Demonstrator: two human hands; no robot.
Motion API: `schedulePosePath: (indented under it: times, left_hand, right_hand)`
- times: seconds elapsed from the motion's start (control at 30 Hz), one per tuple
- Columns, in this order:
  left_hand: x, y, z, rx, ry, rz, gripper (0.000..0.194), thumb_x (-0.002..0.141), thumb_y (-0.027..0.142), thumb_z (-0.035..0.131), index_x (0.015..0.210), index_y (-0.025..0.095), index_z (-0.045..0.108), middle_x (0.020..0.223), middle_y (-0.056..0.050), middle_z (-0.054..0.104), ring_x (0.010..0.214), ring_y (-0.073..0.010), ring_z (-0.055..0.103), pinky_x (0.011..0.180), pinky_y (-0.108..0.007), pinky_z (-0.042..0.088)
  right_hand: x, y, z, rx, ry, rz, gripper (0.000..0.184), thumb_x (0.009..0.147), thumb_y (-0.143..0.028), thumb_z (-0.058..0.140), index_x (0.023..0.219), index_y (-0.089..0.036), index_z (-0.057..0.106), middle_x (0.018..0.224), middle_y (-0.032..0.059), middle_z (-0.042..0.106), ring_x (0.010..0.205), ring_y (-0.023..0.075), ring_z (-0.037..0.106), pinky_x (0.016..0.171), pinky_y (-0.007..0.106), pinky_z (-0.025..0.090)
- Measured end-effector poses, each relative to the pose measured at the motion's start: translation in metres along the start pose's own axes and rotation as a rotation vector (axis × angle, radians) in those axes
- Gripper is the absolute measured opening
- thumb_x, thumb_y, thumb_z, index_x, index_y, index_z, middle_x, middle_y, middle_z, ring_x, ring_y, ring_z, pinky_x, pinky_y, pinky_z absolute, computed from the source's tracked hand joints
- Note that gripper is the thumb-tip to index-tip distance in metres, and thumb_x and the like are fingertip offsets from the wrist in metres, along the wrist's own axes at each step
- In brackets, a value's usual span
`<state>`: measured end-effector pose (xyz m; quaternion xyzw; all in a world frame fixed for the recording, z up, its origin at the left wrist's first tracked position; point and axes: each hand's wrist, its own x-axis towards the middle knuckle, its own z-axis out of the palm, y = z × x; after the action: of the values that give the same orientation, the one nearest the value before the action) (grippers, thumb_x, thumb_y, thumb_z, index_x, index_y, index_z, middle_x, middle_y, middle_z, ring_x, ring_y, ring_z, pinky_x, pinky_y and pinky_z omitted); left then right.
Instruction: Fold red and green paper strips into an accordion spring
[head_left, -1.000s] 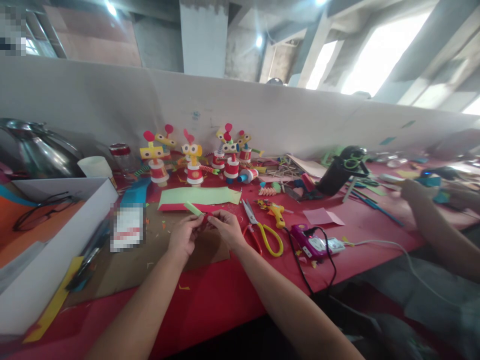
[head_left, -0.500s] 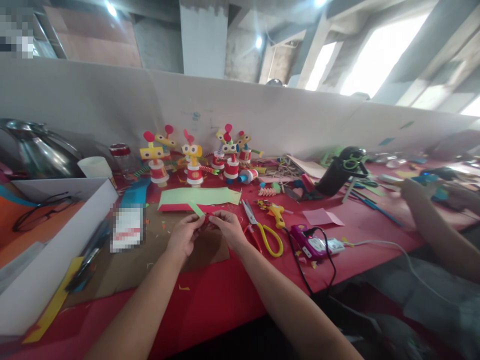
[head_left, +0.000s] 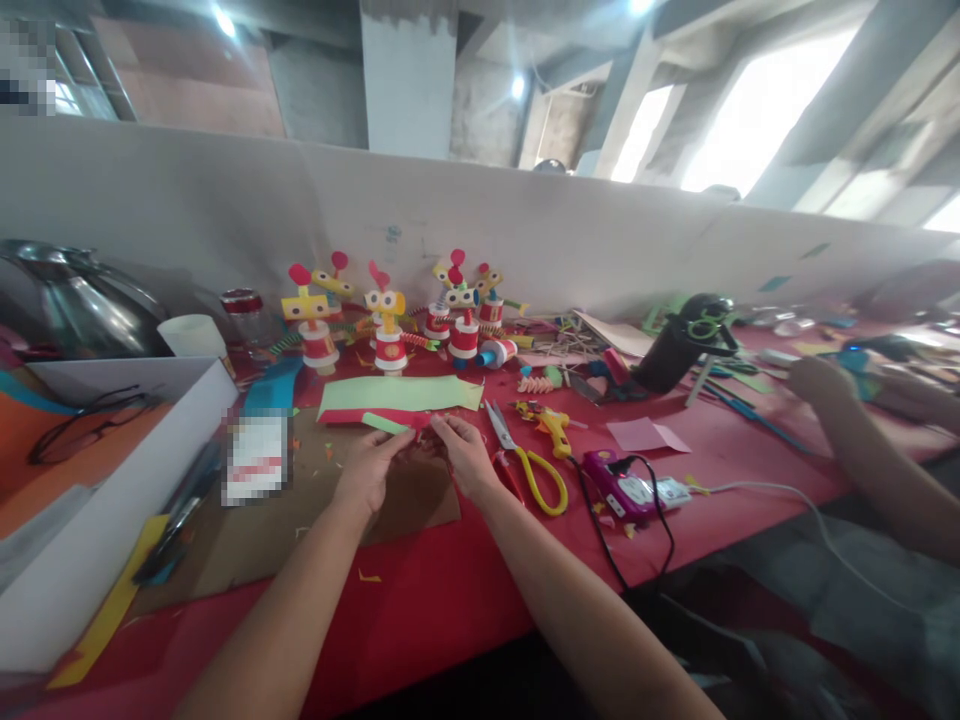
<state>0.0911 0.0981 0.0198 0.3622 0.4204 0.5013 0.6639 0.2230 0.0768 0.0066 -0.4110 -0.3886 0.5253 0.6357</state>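
Observation:
My left hand [head_left: 373, 467] is closed in a pinch above the brown cardboard [head_left: 405, 510]. A short light green paper strip [head_left: 385, 424] sticks out from its fingertips toward the left. Close beside it, my right hand [head_left: 463, 455] pinches a bit of red paper [head_left: 424, 433] that spans the small gap between both hands. Fingers partly hide where the red and green paper meet. Just behind the hands lies a wide light green paper sheet [head_left: 397, 391] with a red paper edge along its front. Yellow-handled scissors [head_left: 544, 480] rest right of my right hand.
Several paper-cup figures [head_left: 390, 348] stand at the back. A yellow glue gun [head_left: 553, 430] and a purple power strip [head_left: 619, 490] lie at right, with cords. A white box [head_left: 142, 460] is at left. A co-worker's arm [head_left: 862, 460] reaches in at far right.
The green strip has swung from slanting up-left to lying nearly flat, pointing left. My right fingertips have risen slightly and moved a little away from my left.

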Motion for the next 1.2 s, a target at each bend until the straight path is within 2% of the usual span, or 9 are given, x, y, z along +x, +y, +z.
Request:
schedulePosePath:
  times: [0.1, 0.23, 0.33, 0.53, 0.73, 0.97, 1.2]
  left_hand:
    - [-0.003, -0.003, 0.006, -0.111, 0.02, 0.021, 0.028, 0.045, 0.024, 0.087, 0.061, 0.012, 0.067, 0.057, -0.004, 0.067, 0.057, -0.0166, 0.063, 0.063, -0.03, 0.049]
    - [-0.001, -0.004, 0.006, -0.151, 0.039, 0.028, 0.028, 0.043, 0.018, 0.087, 0.062, 0.012, 0.068, 0.056, -0.002, 0.066, 0.055, -0.0136, 0.061, 0.061, -0.027, 0.048]
    - [0.002, -0.005, 0.004, -0.178, 0.033, 0.021, 0.029, 0.042, 0.013, 0.087, 0.065, 0.012, 0.069, 0.06, -0.002, 0.068, 0.055, -0.0129, 0.062, 0.059, -0.026, 0.049]
    - [0.001, -0.007, 0.006, -0.263, 0.063, -0.036, 0.025, 0.051, 0.009, 0.084, 0.072, 0.011, 0.07, 0.069, -0.006, 0.072, 0.067, -0.0196, 0.068, 0.07, -0.033, 0.057]
    - [0.0, -0.006, 0.009, -0.235, 0.032, -0.047, 0.022, 0.051, -0.003, 0.078, 0.064, 0.012, 0.068, 0.066, -0.006, 0.071, 0.078, -0.0235, 0.07, 0.078, -0.036, 0.057]
    - [0.005, -0.011, 0.002, -0.291, 0.038, -0.064, 0.017, 0.06, -0.003, 0.071, 0.068, 0.012, 0.07, 0.068, -0.005, 0.072, 0.065, -0.0148, 0.068, 0.07, -0.026, 0.058]
    - [0.006, -0.012, 0.0, -0.248, -0.038, -0.064, 0.017, 0.057, 0.005, 0.08, 0.068, 0.012, 0.068, 0.067, -0.003, 0.07, 0.065, -0.0118, 0.067, 0.07, -0.021, 0.055]
  right_hand:
    - [-0.002, 0.002, 0.003, -0.092, -0.057, -0.05, 0.033, 0.068, -0.046, 0.074, 0.083, -0.018, 0.066, 0.071, 0.0013, 0.067, 0.065, 0.0149, 0.063, 0.065, 0.027, 0.052]
    - [-0.005, 0.003, 0.007, -0.165, -0.016, -0.12, 0.027, 0.07, -0.042, 0.073, 0.083, -0.019, 0.069, 0.072, 0.0014, 0.068, 0.067, 0.0156, 0.063, 0.066, 0.028, 0.051]
    - [-0.006, 0.002, 0.008, -0.148, 0.002, -0.128, 0.022, 0.071, -0.039, 0.072, 0.08, -0.019, 0.07, 0.066, 0.0001, 0.066, 0.063, 0.0145, 0.06, 0.065, 0.028, 0.051]
    - [-0.004, 0.005, 0.006, -0.079, 0.051, -0.076, 0.019, 0.069, -0.036, 0.073, 0.074, -0.018, 0.07, 0.061, -0.0016, 0.064, 0.057, 0.0127, 0.058, 0.06, 0.026, 0.049]
    - [-0.003, 0.006, 0.005, -0.012, 0.055, -0.068, 0.018, 0.069, -0.034, 0.072, 0.073, -0.017, 0.069, 0.061, -0.0012, 0.064, 0.056, 0.0115, 0.058, 0.059, 0.025, 0.048]
    - [-0.005, 0.001, 0.007, -0.012, 0.066, -0.035, 0.016, 0.066, -0.032, 0.074, 0.07, -0.017, 0.069, 0.058, -0.002, 0.063, 0.052, 0.0103, 0.055, 0.055, 0.023, 0.046]
    - [-0.005, 0.002, 0.007, -0.016, 0.065, -0.038, 0.014, 0.064, -0.03, 0.074, 0.069, -0.017, 0.07, 0.058, -0.0016, 0.064, 0.053, 0.0109, 0.056, 0.056, 0.024, 0.046]
